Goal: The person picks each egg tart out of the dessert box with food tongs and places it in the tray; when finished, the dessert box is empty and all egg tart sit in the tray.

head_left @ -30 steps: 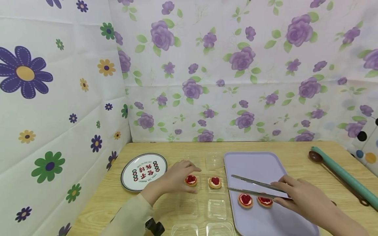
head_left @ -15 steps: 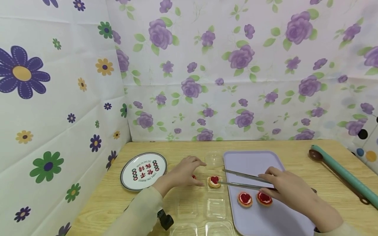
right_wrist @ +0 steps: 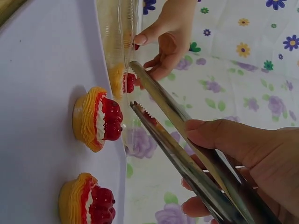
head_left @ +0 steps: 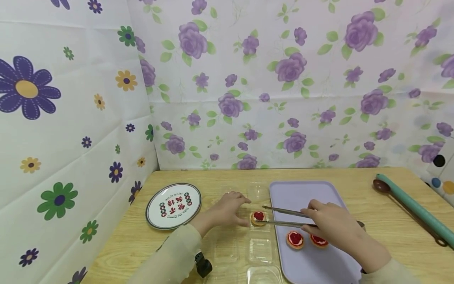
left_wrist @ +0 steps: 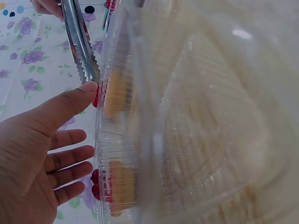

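The right hand (head_left: 335, 223) grips a pair of metal tongs (head_left: 285, 223) whose two arms stand apart, the tips at a heart-topped tart (head_left: 258, 217) in a clear plastic container (head_left: 260, 251) on the wooden counter (head_left: 117, 256). From the head, the lower tip overlaps this tart and the upper one lies past its far edge; whether metal meets pastry cannot be told. The right wrist view adds the serrated edges of the tips and the thumb laid along one arm. The left hand (head_left: 225, 209) is spread, thumb well apart from the fingers, holding nothing, just left of the tart as the head sees it. The left wrist view brings out what that hand covers from above: a second tart (left_wrist: 119, 186) behind the ridged container wall. There the thumb tip also overlaps the end of the tongs, though contact is unclear. Two more tarts (head_left: 295, 240) sit side by side on a lilac tray (head_left: 301, 193); the head view has the right hand partly over one, while the right wrist view shows both from the side, with cream under glossy red tops. The head view alone takes in the printed plate (head_left: 173, 206) at left and the brown spoon (head_left: 381, 186) beside a teal rod (head_left: 415, 205) at right.
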### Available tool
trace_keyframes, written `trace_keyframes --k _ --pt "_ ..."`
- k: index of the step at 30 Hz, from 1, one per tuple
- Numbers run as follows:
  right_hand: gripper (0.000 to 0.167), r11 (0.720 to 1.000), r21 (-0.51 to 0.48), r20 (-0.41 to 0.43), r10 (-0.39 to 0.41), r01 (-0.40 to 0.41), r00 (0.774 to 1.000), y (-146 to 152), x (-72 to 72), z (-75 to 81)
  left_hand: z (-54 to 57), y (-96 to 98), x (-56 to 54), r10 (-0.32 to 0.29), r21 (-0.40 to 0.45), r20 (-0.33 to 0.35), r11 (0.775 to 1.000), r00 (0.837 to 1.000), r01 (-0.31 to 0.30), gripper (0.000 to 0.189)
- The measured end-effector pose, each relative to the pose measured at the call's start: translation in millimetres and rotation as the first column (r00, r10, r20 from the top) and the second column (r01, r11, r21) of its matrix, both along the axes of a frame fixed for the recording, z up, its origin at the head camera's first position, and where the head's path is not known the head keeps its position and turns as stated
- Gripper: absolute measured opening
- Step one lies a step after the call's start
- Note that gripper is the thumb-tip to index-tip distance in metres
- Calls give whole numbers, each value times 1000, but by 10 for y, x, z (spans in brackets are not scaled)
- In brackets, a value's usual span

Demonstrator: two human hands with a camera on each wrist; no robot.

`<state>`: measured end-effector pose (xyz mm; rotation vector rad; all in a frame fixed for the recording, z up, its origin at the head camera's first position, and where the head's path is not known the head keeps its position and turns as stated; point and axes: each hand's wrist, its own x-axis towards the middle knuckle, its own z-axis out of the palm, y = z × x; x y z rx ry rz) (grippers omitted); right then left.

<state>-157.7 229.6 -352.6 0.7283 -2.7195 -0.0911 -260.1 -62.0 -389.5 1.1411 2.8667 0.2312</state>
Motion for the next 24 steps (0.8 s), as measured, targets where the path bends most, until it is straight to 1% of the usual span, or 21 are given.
trace_keyframes --k 4,8,15,18,24 --pt "33 999 30 -21 40 -39 999 -49 -45 17 -12 6 -1 -4 -11 -16 1000 1000 4 70" --pt "30 997 52 -15 61 -61 998 -98 -92 52 -19 13 -2 2 -19 -18 1000 1000 -3 71" --pt "24 996 62 34 59 -61 998 -170 -150 123 -31 28 3 18 -22 10 1000 1000 -18 71" --pt "22 997 58 51 57 -59 997 -187 -165 125 -38 35 7 26 -17 26 1000 999 -26 71" --pt "19 996 54 65 62 -66 996 -202 -170 115 -40 41 13 42 -17 37 999 998 -42 70"
